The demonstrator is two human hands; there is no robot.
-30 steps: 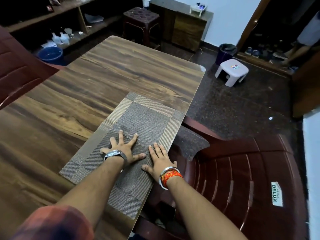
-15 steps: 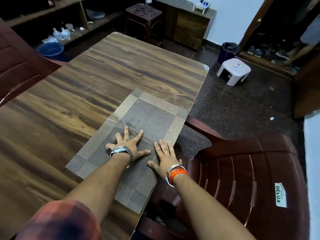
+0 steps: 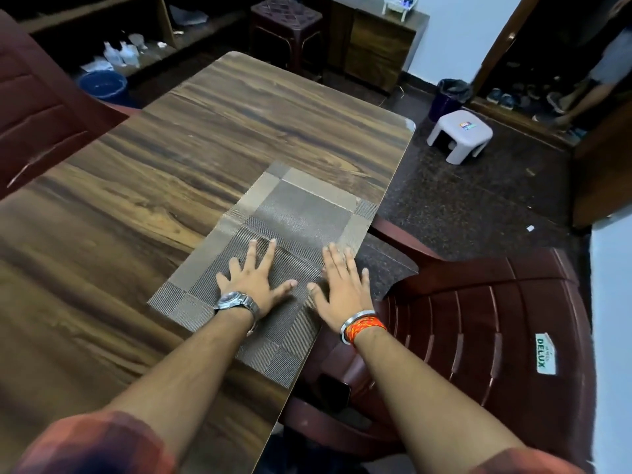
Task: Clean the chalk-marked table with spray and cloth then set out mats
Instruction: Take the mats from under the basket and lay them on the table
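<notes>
A grey-brown woven mat [image 3: 301, 206] with lighter border bands lies along the right edge of the dark wooden table [image 3: 171, 172]. My left hand [image 3: 254, 280], with a steel watch on the wrist, presses flat on the mat's near half, fingers spread. My right hand [image 3: 340, 285], with a bangle and orange thread at the wrist, lies flat with straight fingers on the mat's right side at the table edge. A second dark mat [image 3: 386, 265] pokes out beyond the table edge, over the chair. No chalk marks, spray or cloth are visible.
A maroon plastic chair [image 3: 478, 319] stands tight against the table's right side, a dark phone [image 3: 333, 391] on its seat. Another maroon chair [image 3: 41, 107] is at the left. On the floor are a white stool [image 3: 460, 135], a bin [image 3: 451, 97] and a blue bucket [image 3: 102, 87]. A person's legs show at the doorway [image 3: 595, 87].
Both hands have slid forward along the mat, away from me, staying flat with fingers spread. The mat itself has kept its place on the table.
</notes>
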